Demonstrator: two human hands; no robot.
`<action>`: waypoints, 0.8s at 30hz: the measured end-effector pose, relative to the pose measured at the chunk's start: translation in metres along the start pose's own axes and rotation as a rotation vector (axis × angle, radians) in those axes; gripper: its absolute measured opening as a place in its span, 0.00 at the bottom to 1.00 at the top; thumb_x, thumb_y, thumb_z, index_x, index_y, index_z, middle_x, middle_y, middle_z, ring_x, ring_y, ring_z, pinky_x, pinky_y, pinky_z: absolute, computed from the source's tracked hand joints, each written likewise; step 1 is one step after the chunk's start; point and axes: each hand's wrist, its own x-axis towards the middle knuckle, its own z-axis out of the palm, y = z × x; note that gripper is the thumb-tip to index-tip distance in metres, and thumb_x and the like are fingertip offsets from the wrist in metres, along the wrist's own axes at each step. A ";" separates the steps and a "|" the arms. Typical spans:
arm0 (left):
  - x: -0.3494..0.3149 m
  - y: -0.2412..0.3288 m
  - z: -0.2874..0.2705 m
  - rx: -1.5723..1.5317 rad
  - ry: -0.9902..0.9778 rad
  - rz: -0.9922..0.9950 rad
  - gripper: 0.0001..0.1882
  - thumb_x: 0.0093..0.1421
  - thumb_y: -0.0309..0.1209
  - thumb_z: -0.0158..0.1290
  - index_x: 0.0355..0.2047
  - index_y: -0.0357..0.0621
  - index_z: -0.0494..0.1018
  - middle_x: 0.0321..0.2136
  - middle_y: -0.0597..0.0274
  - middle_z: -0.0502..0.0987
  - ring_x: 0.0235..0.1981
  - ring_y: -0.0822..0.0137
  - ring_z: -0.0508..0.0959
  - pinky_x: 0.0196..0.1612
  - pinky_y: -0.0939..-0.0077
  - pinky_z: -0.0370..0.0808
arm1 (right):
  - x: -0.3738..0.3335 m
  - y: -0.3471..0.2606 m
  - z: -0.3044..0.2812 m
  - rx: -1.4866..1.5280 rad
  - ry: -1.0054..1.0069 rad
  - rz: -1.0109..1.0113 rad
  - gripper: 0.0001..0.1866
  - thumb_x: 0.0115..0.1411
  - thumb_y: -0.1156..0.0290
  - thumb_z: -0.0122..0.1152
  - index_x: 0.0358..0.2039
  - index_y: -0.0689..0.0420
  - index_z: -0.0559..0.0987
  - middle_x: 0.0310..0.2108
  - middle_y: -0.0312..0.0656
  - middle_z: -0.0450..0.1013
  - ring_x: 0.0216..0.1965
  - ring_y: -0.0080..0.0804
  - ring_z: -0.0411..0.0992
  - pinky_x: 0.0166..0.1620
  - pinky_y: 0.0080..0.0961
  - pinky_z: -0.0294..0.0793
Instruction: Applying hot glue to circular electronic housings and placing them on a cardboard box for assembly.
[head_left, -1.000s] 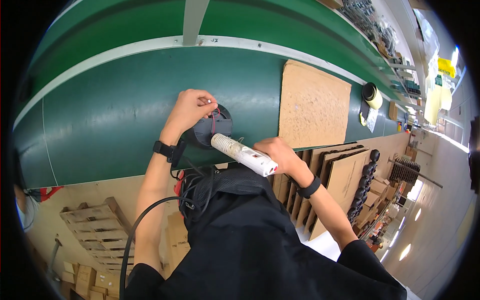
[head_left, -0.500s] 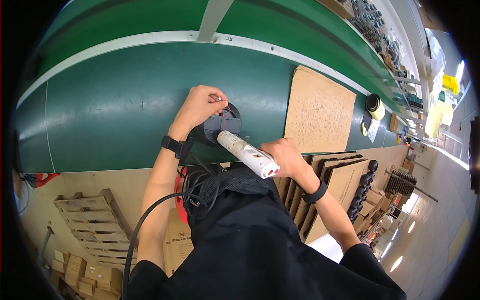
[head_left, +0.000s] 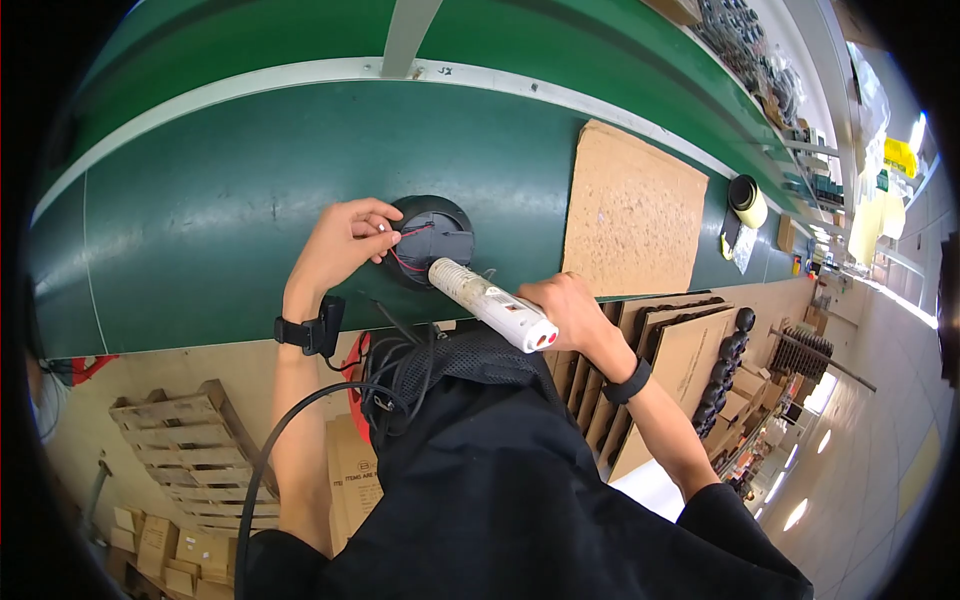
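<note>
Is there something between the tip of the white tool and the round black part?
Nothing visible. The white tool in the right hand points straight at the round black part; the left hand holds its red wires aside.

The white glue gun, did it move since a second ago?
Yes. The white glue gun in the right hand has swung round: its nozzle now points up-left onto the round black part on the green belt.

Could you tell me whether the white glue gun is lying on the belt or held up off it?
Held up: the right hand grips the white glue gun, nozzle toward the round black part.
</note>
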 end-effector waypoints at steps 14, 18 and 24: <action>0.000 -0.015 0.006 -0.053 0.135 0.088 0.12 0.61 0.24 0.60 0.45 0.36 0.77 0.29 0.70 0.74 0.29 0.78 0.76 0.32 0.81 0.73 | 0.007 -0.020 -0.023 0.297 0.001 0.073 0.11 0.41 0.71 0.67 0.27 0.61 0.77 0.24 0.53 0.75 0.30 0.56 0.75 0.32 0.44 0.74; 0.002 -0.027 0.001 -0.062 0.170 0.119 0.13 0.60 0.24 0.61 0.46 0.37 0.77 0.30 0.67 0.76 0.28 0.77 0.77 0.32 0.80 0.75 | 0.006 -0.031 -0.039 0.193 -0.005 0.146 0.12 0.43 0.72 0.67 0.29 0.62 0.77 0.26 0.54 0.76 0.32 0.57 0.75 0.33 0.40 0.74; -0.018 -0.044 0.002 -0.051 0.335 0.127 0.16 0.65 0.31 0.58 0.51 0.40 0.75 0.34 0.65 0.79 0.33 0.76 0.78 0.34 0.79 0.76 | -0.043 0.010 -0.033 0.348 0.145 0.207 0.12 0.48 0.75 0.67 0.33 0.62 0.76 0.27 0.50 0.75 0.30 0.48 0.77 0.35 0.34 0.73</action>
